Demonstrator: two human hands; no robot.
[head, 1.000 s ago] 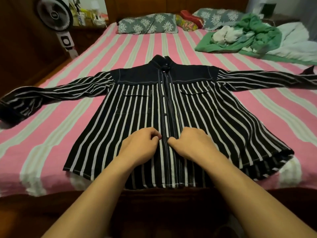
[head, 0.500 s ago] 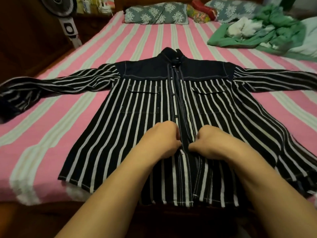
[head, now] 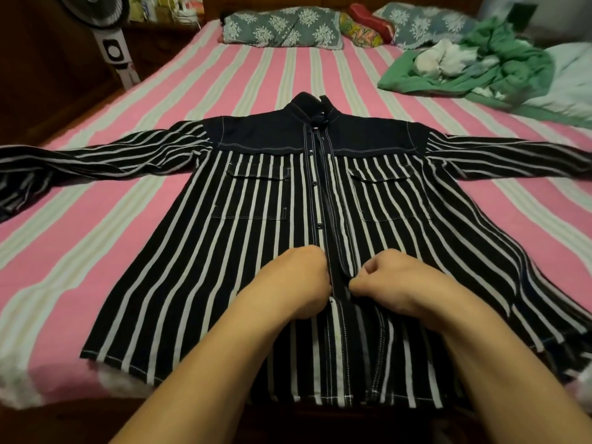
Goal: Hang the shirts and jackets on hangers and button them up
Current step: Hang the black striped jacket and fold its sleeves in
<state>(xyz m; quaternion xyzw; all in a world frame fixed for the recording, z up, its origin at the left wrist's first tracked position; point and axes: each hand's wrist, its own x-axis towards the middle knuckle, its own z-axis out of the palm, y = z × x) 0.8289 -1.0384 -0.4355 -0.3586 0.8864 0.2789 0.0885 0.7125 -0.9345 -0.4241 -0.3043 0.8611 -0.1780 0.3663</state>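
A dark navy shirt with white stripes [head: 243, 251] lies flat, front up, on the bed with both sleeves spread wide. Its upper buttons look fastened along the front placket. My left hand [head: 296, 282] pinches the left edge of the placket low on the shirt front. My right hand [head: 389, 282] pinches the right edge of the placket at the same height, and a narrow strip of placket shows between the two hands. No hanger can be seen; the collar hides whatever may be inside it.
The bed [head: 96, 251] has a pink and pale green striped sheet. Two patterned pillows [head: 282, 28] lie at the head. A heap of green and white clothes [head: 474, 65] sits at the far right. A standing fan [head: 109, 33] is beside the bed on the left.
Both hands stay at the same spot on the lower placket, fingers working. The view has moved closer and tilted down, so the shirt fills more of the frame.
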